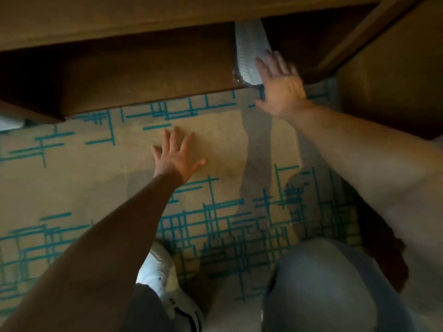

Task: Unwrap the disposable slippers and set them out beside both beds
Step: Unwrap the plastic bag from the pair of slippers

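While unreadable — right hand [281, 89] at wrapped slippers [250, 53]

A beige carpet [72, 188] with teal crossing lines covers the floor. Dark brown wooden furniture [143, 75] runs across the top of the view, its base meeting the carpet, with a lighter wooden panel [383, 80] at the right. A white sneaker [160, 276] and a knee in light blue jeans [330, 283] show at the bottom.
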